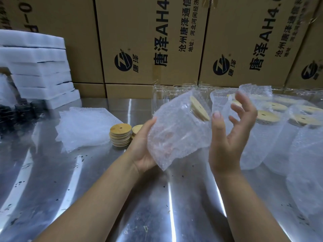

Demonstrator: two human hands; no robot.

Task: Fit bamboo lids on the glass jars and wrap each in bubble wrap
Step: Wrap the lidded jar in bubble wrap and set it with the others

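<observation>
The left hand (141,151) gripped the wrapped jar (176,137) from below, thumb and fingers curled around its bubble wrap, holding it tilted above the steel table (122,198) with its bamboo lid (199,109) facing far right. The right hand (229,137) hovered just right of it, fingers spread and loosely bent, gripping nothing. A lid stack (120,135) and bubble wrap sheets (83,126) lay left; finished jars (272,137) stood right

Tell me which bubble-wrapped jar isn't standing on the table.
The bubble-wrapped jar held in the left hand, tilted in mid-air; the other wrapped jars stand upright on the steel table at right.
</observation>
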